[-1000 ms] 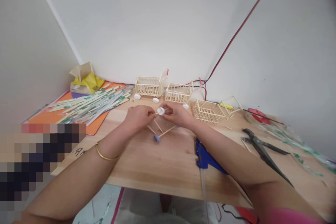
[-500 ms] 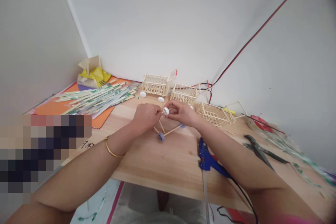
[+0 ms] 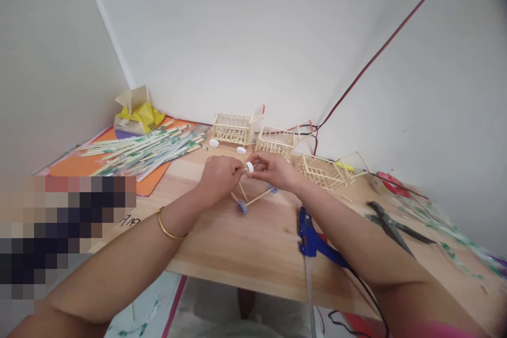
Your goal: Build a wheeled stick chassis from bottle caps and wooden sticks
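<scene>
Above the middle of the wooden table, my two hands meet around a small white bottle cap. My right hand is closed, its fingertips pinching the cap. My left hand is also closed, at the cap's left side, pinching what seems to be the end of a thin wooden stick. Below them rests a frame of sticks with a bluish wheel at its near corner and another bluish wheel to the right. My left hand hides part of this frame.
Several stick-built carts stand along the wall. Wrapped sticks lie on an orange sheet at left, by a yellow tissue pack. A blue glue gun lies near the front edge, black pliers and torn wrappers at right.
The white cap has turned slightly between my fingers. Both hands stay in nearly the same place, and the view has shifted a little.
</scene>
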Motion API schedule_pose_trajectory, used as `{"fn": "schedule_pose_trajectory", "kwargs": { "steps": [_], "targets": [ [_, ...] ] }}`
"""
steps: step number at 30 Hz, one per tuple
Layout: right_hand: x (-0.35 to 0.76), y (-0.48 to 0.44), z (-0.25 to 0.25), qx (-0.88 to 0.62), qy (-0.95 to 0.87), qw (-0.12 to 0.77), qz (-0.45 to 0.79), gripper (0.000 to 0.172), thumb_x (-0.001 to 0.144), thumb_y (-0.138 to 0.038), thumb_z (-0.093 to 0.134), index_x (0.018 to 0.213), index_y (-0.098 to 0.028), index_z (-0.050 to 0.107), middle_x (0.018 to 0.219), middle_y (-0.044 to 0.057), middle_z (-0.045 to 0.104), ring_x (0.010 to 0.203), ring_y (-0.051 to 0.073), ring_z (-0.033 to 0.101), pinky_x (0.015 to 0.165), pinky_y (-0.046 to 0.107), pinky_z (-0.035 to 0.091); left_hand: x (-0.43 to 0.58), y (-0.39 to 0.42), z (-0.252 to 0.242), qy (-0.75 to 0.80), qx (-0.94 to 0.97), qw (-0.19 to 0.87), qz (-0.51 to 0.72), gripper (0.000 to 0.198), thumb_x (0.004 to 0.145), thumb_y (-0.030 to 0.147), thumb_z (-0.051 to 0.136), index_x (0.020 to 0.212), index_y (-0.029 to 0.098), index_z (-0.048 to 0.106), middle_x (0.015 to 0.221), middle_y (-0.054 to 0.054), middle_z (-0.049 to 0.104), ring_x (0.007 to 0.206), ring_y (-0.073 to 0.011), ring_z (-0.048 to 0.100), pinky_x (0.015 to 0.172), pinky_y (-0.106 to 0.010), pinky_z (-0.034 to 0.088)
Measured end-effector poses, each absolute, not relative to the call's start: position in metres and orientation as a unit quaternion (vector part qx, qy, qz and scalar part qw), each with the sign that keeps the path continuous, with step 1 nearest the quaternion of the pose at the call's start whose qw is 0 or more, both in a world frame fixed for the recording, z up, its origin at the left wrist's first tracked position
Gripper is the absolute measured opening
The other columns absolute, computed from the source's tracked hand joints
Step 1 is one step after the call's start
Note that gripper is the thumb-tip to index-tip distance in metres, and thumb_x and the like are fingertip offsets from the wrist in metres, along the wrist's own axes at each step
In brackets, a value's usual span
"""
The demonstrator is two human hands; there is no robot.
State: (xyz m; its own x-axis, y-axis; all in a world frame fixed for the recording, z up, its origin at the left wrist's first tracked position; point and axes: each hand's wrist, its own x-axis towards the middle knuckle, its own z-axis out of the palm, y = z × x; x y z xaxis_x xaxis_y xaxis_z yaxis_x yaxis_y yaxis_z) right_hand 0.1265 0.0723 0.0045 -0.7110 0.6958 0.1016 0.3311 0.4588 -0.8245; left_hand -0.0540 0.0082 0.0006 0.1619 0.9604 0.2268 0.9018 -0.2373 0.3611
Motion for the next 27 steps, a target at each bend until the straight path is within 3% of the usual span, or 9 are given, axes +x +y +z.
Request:
{"fn": "schedule_pose_trajectory", "kwargs": {
  "steps": [8, 15, 22, 27],
  "targets": [
    [0.124, 0.074, -0.002, -0.327, -0.842, 0.218, 0.369, 0.024, 0.071, -0.022, 0.07, 0.092, -0.019, 0.058, 0.078, -0.001, 0.066, 0.07, 0.012, 0.064, 0.066, 0.024, 0.049, -0.055, 0.011, -0.002, 0.627, 0.752, 0.077, 0.191, 0.027, 0.084, 0.033, 0.046, 0.077, 0.022, 0.069, 0.081, -0.004, 0.072, 0.08, -0.02, 0.062, 0.069, -0.029, 0.036],
    [0.125, 0.08, -0.011, -0.348, -0.846, 0.194, 0.353, 0.047, 0.068, -0.017, 0.072, 0.111, -0.022, 0.055, 0.101, 0.003, 0.068, 0.069, 0.011, 0.067, 0.065, 0.023, 0.051, -0.053, 0.013, -0.004, 0.654, 0.737, 0.068, 0.155, 0.028, 0.085, 0.032, 0.045, 0.077, 0.02, 0.069, 0.08, -0.006, 0.072, 0.077, -0.0204, 0.063, 0.07, -0.031, 0.037],
    [0.13, 0.082, -0.014, -0.334, -0.868, 0.193, 0.314, 0.039, 0.074, -0.019, 0.064, 0.112, -0.022, 0.058, 0.105, 0.002, 0.067, 0.069, 0.01, 0.065, 0.065, 0.022, 0.049, -0.051, 0.012, -0.003, 0.65, 0.741, 0.07, 0.154, 0.028, 0.085, 0.03, 0.045, 0.081, 0.02, 0.07, 0.083, -0.007, 0.073, 0.08, -0.0218, 0.063, 0.072, -0.032, 0.037],
    [0.129, 0.083, -0.017, -0.321, -0.87, 0.185, 0.326, 0.03, 0.077, -0.019, 0.061, 0.107, -0.023, 0.06, 0.097, -0.001, 0.068, 0.071, 0.011, 0.065, 0.066, 0.022, 0.047, -0.052, 0.012, -0.004, 0.647, 0.743, 0.072, 0.152, 0.027, 0.085, 0.031, 0.046, 0.082, 0.021, 0.071, 0.084, -0.007, 0.073, 0.081, -0.0214, 0.064, 0.073, -0.032, 0.038]
  ]
}}
